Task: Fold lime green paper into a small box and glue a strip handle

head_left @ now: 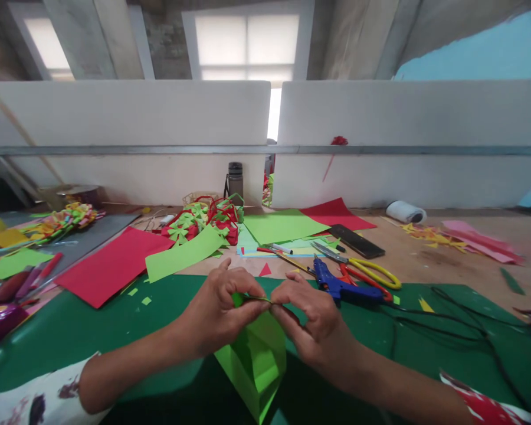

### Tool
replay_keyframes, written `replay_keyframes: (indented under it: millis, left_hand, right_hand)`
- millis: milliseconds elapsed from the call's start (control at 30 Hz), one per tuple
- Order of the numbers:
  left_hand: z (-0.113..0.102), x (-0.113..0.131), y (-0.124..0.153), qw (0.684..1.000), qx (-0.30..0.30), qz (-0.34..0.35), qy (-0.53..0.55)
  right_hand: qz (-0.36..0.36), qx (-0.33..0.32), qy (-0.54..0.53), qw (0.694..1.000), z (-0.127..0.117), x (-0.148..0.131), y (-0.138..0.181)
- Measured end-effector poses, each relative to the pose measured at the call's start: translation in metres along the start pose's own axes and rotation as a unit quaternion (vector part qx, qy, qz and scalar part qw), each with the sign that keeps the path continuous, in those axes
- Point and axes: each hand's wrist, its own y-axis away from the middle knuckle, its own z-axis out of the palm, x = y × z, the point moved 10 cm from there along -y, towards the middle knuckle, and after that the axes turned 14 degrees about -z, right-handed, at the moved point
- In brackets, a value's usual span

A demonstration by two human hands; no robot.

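A folded piece of bright green paper (261, 360) hangs in front of me, its lower part bent into open, angled sides. My left hand (230, 301) pinches its top edge between thumb and fingers. Right beside it, my right hand (307, 316) pinches the same edge, the fingertips of both hands almost touching. The fingers cover part of the top fold. Under the paper lies a dark green mat (159, 319). Just beyond my right hand a blue glue gun (340, 283) rests on the mat's far edge.
Yellow-handled scissors (376, 271) and a black phone (356, 241) lie behind the glue gun. Black cord (451, 319) loops across the right. Red paper (115, 265) and a green strip (186, 254) lie left, near red and green paper pieces (199, 221). A dark bottle (235, 183) stands at the back.
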Motion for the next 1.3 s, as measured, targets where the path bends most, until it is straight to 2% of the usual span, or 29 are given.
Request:
replay_keyframes:
  millis: [267, 533, 667, 833, 967, 1067, 1133, 1200, 1300]
  left_hand:
    - [-0.008, 0.005, 0.002, 0.999, 0.038, 0.008, 0.023]
    - [-0.01, 0.003, -0.002, 1.0, 0.026, -0.016, 0.005]
    - [-0.015, -0.001, -0.003, 0.999, 0.038, -0.016, 0.003]
    - [-0.018, 0.003, -0.001, 0.997, 0.072, 0.035, -0.015]
    - [-0.014, 0.019, 0.008, 0.987, 0.091, 0.128, -0.037]
    - [-0.024, 0.023, 0.016, 0.975, 0.144, 0.171, -0.02]
    - [-0.036, 0.023, 0.023, 0.962, 0.2, 0.185, -0.004]
    - [-0.043, 0.023, 0.03, 0.951, 0.244, 0.191, -0.012]
    - [-0.035, 0.025, 0.029, 0.955, 0.233, 0.175, -0.058]
  right_hand:
    - [0.053, 0.022, -0.005, 0.998, -0.01, 0.008, 0.001]
    - [0.131, 0.021, -0.067, 0.989, -0.01, 0.018, 0.004]
    - [0.165, 0.029, -0.089, 0.982, -0.011, 0.026, 0.009]
    - [0.184, 0.038, -0.104, 0.977, -0.01, 0.035, 0.012]
    - [0.153, 0.032, -0.073, 0.985, -0.008, 0.032, 0.011]
    - [0.061, 0.06, -0.012, 0.996, -0.019, 0.019, 0.005]
    - [-0.004, 0.079, 0.024, 0.997, -0.027, 0.01, 0.003]
    - [-0.035, 0.095, 0.05, 0.994, -0.033, 0.005, 0.003]
    - [-0.052, 0.116, 0.069, 0.989, -0.039, 0.005, 0.004]
